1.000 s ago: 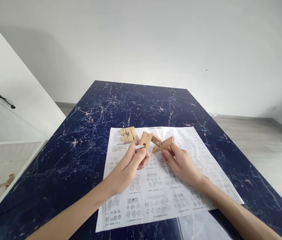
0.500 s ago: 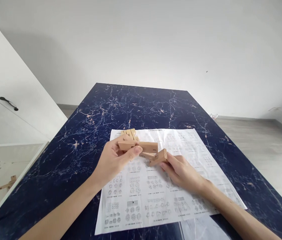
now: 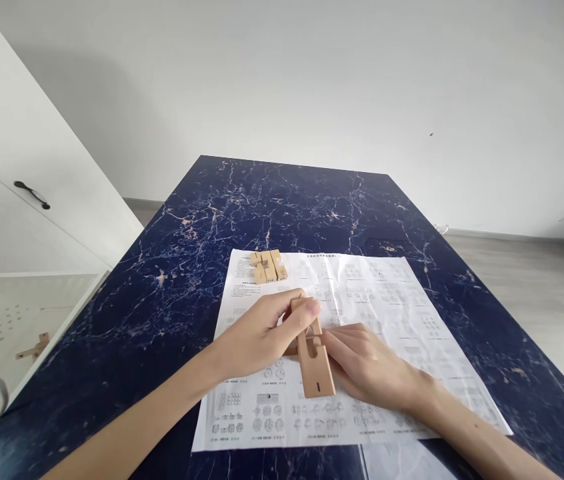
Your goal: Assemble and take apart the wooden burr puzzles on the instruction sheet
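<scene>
Head | wooden block (image 3: 315,372), tan, notched, dark-dashed | left hand (image 3: 266,330) gripping it | right hand (image 3: 369,363): grip hidden

A dark blue table (image 3: 282,207) with white, crackled marbling narrows toward its far edge. On its near half lies a large, creased white sheet (image 3: 372,300), printed with rows of small diagrams and lines of text. A tight cluster of pale wooden blocks (image 3: 268,267) rests on the sheet's far left corner. At the near edge, a pale flat item (image 3: 402,461) is partly visible, too unclear to identify.
</scene>
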Motion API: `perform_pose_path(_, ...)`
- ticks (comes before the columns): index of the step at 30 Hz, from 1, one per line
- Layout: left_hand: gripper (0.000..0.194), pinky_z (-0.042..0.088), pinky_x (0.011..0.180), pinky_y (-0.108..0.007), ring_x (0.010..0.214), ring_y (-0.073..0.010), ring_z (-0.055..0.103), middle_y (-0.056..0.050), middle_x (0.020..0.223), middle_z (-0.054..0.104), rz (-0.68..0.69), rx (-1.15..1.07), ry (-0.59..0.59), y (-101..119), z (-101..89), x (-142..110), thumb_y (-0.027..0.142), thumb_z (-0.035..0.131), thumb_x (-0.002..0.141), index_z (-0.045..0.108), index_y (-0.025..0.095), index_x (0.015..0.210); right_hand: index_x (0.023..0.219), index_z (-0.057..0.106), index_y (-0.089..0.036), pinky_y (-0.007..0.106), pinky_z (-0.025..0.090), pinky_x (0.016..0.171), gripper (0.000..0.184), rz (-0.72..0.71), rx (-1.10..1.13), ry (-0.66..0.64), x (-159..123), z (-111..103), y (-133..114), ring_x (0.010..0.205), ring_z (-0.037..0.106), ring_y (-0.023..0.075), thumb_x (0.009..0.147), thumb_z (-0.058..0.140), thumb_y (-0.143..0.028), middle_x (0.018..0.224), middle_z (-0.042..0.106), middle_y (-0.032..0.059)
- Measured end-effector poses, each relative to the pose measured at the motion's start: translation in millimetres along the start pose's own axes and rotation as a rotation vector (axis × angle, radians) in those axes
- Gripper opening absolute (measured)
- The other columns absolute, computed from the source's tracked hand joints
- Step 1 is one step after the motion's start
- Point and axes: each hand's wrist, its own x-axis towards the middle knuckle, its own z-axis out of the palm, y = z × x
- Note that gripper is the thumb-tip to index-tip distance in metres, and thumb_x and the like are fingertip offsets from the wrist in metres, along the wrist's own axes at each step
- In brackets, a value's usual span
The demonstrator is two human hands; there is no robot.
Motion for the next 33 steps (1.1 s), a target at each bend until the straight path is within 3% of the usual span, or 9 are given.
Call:
perform_pose_path(8, 0.042, 0.037, 0.063, -0.029, 0.065, -0.0128, 0.044, 0.004, 0.072, 0.05, 0.004, 0.007, -0.082, -1.5, 1.4, 1.7, 0.047, 0.053, 0.107, 0.04, 0.022, 0.076, 0.089, 0.048, -0.023, 0.032, 0.033, 0.052, 0.029, -0.052, -0.055, -0.016, -1.4, -0.8, -0.7, 0.053, 0.046, 0.0157, 0.114, 0.034, -0.02, 0.069, 0.06, 0.0)
perform_pose_path(16, 0.033, 0.042, 0.069, -0.029, 0.072, -0.0137, 0.058, 0.004, 0.076, 0.062, 0.043, 0.04, -0.123, 2.0, 3.1, 0.0, 0.032, 0.062, 0.103, 0.045, 0.021, 0.077, 0.09, 0.049, -0.023, 0.032, 0.03, 0.051, 0.031, -0.093, -0.033, 0.02, -0.1, -3.0, -3.0, 0.053, 0.045, 0.0156, 0.115, 0.031, -0.02, 0.068, 0.06, 0.0003)
perform_pose_path(21, 0.033, 0.042, 0.067, -0.029, 0.073, -0.0136, 0.06, 0.005, 0.074, 0.056, 0.026, 0.062, -0.128, 2.5, 3.6, -2.7, 0.028, 0.065, 0.1, 0.044, 0.021, 0.075, 0.089, 0.048, -0.022, 0.031, 0.028, 0.05, 0.029, -0.108, -0.035, 0.056, 0.0, -2.0, -2.9, 0.053, 0.043, 0.0149, 0.114, 0.033, -0.017, 0.067, 0.058, -0.0016)
perform_pose_path(28, 0.036, 0.034, 0.062, -0.029, 0.065, -0.0118, 0.038, 0.007, 0.071, 0.042, 0.074, 0.079, -0.077, 1.3, 0.4, 0.1, 0.026, 0.067, 0.097, 0.041, 0.022, 0.074, 0.09, 0.05, -0.021, 0.031, 0.028, 0.05, 0.033, -0.112, -0.072, 0.079, 1.7, -3.0, -4.3, 0.052, 0.043, 0.0144, 0.117, 0.03, -0.019, 0.066, 0.059, -0.0019)
perform_pose_path(33, 0.036, 0.034, 0.064, -0.029, 0.066, -0.0119, 0.037, 0.006, 0.071, 0.042, 0.063, 0.045, -0.075, 1.3, -1.1, 1.6, 0.027, 0.067, 0.098, 0.042, 0.021, 0.073, 0.087, 0.05, -0.021, 0.03, 0.03, 0.051, 0.038, -0.1, -0.098, 0.066, 1.5, -3.3, -4.4, 0.052, 0.045, 0.0137, 0.118, 0.028, -0.023, 0.066, 0.059, -0.0013)
